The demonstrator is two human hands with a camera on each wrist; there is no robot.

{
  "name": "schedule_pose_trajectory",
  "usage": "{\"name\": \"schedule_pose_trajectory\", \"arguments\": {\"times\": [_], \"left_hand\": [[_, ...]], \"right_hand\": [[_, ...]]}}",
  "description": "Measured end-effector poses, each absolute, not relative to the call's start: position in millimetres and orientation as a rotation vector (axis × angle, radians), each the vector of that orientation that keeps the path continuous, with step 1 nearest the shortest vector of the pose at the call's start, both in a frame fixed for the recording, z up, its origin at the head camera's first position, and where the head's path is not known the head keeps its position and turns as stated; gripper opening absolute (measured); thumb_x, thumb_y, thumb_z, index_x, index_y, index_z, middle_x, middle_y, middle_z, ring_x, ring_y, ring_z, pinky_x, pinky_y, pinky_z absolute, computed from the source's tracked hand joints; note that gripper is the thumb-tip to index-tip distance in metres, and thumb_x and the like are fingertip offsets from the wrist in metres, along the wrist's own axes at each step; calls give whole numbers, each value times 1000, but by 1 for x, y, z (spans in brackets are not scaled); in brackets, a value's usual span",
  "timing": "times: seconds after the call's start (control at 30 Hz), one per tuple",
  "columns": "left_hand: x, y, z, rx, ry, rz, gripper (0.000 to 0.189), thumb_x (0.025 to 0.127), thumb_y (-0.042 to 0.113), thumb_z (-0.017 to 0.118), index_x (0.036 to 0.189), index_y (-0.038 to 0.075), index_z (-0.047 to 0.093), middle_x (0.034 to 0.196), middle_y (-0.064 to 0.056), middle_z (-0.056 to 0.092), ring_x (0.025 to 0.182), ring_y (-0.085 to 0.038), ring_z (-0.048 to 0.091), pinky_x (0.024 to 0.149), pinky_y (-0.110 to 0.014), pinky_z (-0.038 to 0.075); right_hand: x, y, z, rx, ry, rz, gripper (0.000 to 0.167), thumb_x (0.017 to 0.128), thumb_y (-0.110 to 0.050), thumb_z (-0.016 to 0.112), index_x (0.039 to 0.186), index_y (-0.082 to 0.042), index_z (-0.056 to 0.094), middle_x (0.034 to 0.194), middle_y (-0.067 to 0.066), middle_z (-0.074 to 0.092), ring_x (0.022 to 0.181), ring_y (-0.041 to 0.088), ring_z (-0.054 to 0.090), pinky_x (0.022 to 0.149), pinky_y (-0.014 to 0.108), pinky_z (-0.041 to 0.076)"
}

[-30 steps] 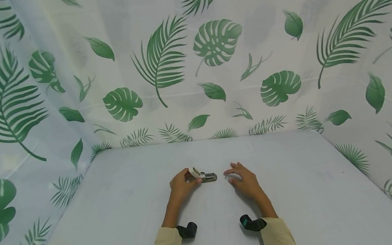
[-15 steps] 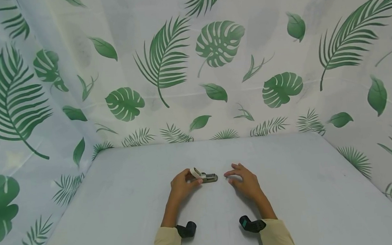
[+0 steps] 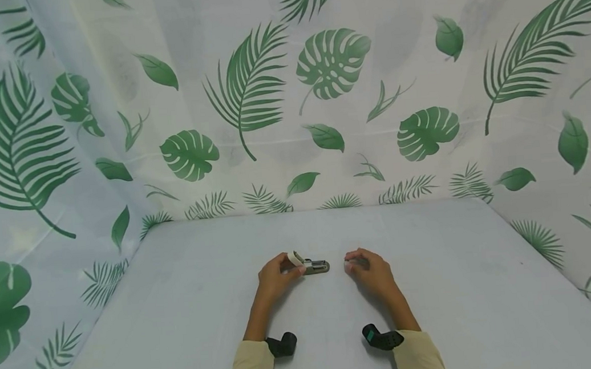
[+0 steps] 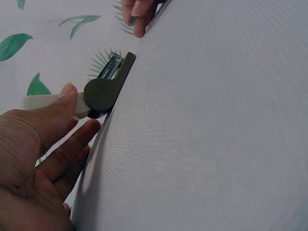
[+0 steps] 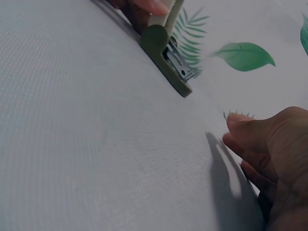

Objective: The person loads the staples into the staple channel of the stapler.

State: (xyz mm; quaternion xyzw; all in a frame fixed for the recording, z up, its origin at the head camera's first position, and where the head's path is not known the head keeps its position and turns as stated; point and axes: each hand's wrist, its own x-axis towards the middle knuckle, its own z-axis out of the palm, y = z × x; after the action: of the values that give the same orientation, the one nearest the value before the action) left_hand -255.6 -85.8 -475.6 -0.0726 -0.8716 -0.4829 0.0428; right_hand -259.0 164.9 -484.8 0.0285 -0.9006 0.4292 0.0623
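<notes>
A small stapler (image 3: 316, 266) with a dark olive base and a cream top lies on the white table, its top swung up and the metal staple channel (image 5: 179, 61) bared. My left hand (image 3: 274, 277) grips the raised top at the hinge end, thumb on the near side in the left wrist view. To the right, a short gap from the stapler's tip, my right hand (image 3: 372, 270) has its thumb and fingertips drawn together close over the table. A small grey sliver (image 4: 133, 20) shows in that pinch; its kind cannot be made out.
The white-covered table (image 3: 208, 328) reaches back to a white curtain (image 3: 274, 169) printed with green leaves, which also lines both sides. Black wrist cameras (image 3: 282, 344) sit at both cuffs, below the hands in the head view.
My right hand's fingers have drawn in from a looser spread to a closer pinch, shifting slightly right. The left hand and the opened stapler have stayed in place.
</notes>
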Motion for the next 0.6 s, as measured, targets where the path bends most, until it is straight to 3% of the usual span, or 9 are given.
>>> {"name": "schedule_pose_trajectory", "arguments": {"times": [0.1, 0.23, 0.6], "left_hand": [[-255, -86, -475, -207, -2666, -1478, 34, 86, 35, 74, 110, 11, 68, 114, -9, 72, 118, -31, 62, 106, -57, 38], [-255, -86, -475, -197, -2670, -1491, 35, 87, 35, 73, 110, 10, 67, 115, -10, 71, 118, -32, 61, 105, -56, 39], [-257, -85, -478, -235, -2665, -1482, 36, 88, 34, 73, 111, 7, 66, 115, -12, 71, 118, -34, 61, 104, -57, 40]], "right_hand": [[-260, 165, -486, 47, -2664, 1393, 16, 93, -13, 66, 108, -9, 68, 111, 10, 69, 117, 29, 59, 105, 50, 40], [-259, 165, -486, 12, -2621, 1435, 15, 92, -10, 66, 106, -7, 68, 101, 9, 70, 99, 21, 62, 95, 42, 47], [-258, 163, -482, -36, -2603, 1442, 15, 89, -13, 70, 102, -5, 70, 95, 9, 70, 88, 15, 62, 82, 28, 49]]}}
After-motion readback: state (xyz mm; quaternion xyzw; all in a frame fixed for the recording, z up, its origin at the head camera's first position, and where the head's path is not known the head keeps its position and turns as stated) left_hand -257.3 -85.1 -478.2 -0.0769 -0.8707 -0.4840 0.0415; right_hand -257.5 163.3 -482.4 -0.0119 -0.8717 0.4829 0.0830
